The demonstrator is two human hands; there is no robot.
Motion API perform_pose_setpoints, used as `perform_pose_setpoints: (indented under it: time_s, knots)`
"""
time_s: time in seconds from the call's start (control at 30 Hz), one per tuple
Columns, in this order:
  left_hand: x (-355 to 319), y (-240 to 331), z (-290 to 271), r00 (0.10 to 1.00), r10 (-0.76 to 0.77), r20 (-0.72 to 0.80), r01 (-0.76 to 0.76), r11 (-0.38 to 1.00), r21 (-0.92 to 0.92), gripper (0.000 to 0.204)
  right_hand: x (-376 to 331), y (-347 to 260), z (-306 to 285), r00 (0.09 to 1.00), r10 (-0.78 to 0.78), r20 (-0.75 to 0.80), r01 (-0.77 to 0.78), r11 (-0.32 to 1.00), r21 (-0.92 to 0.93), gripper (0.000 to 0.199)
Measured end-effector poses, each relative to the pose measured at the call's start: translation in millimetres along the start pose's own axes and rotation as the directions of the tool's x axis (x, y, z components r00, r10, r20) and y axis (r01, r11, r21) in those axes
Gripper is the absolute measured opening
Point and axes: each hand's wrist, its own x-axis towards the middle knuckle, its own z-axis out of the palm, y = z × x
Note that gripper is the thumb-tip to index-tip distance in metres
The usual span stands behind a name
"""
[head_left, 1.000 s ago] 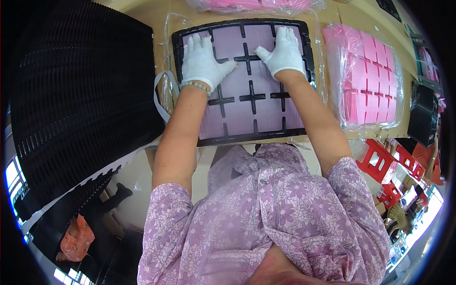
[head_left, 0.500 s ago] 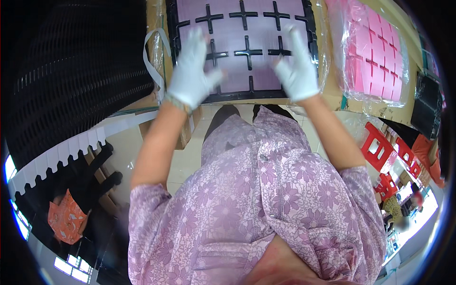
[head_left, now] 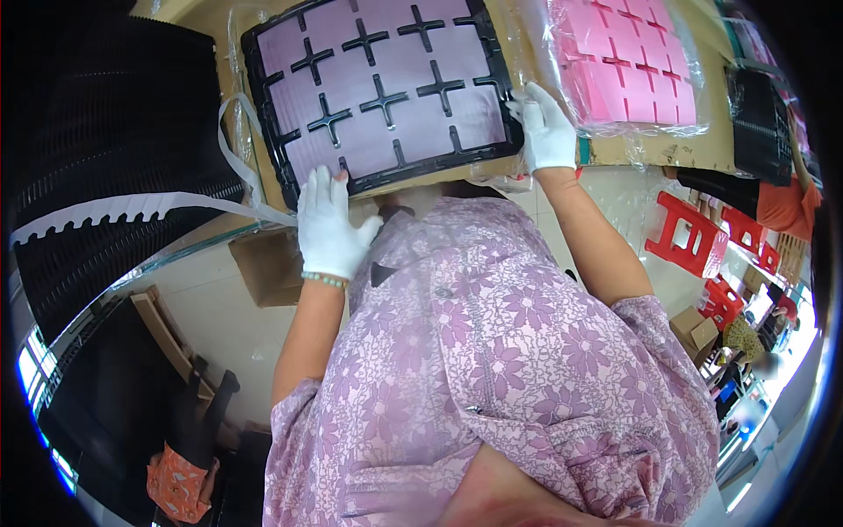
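Note:
A black plastic tray (head_left: 386, 99) with raised cross-shaped ribs lies in front of me, lilac sheet material (head_left: 351, 123) showing between the ribs. It sits slightly turned. My left hand (head_left: 332, 227), in a white glove with a beaded bracelet at the wrist, has its fingers stretched out against the tray's near left edge, thumb apart. My right hand (head_left: 548, 132), also white-gloved, is at the tray's right edge near the corner, its fingers apart and the fingertips by the rim. Neither hand is wrapped round the tray.
To the right lies a pink stack (head_left: 623, 61) with cross-shaped slots in clear plastic wrap. Ribbed black trays (head_left: 105, 114) pile up at the left, beside a white notched strip (head_left: 114, 220). Red stools (head_left: 689, 233) and other people stand behind on the right; a cardboard box (head_left: 266, 266) is on the floor.
My hands have moved from above the tray to its near left and right edges. The view has shifted, so the tray appears farther left and turned.

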Motion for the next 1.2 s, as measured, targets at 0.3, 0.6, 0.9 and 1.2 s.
perform_pose_setpoints:
  time_s: [0.3, 0.6, 0.9, 1.2]
  knots:
    - [58, 72, -3, 0.855, 0.509, -0.101, -0.516, 0.855, -0.053, 0.03, 18, -20, -10, 0.988, 0.022, 0.152, 0.098, 0.668, -0.737, 0.029]
    - [122, 105, 1, 0.827, 0.549, -0.122, -0.549, 0.835, 0.032, 0.009, -6, -33, -16, 0.982, -0.05, 0.184, 0.162, 0.726, -0.668, 0.023]
    - [189, 129, 12, 0.653, 0.757, 0.02, -0.732, 0.624, 0.272, 0.016, -23, -31, -16, 0.997, -0.069, 0.031, 0.073, 0.766, -0.638, 0.021]
    - [208, 133, 12, 0.567, 0.815, 0.121, -0.817, 0.539, 0.204, 0.018, -46, -29, 15, 0.971, -0.146, -0.187, -0.026, 0.719, -0.694, 0.02]
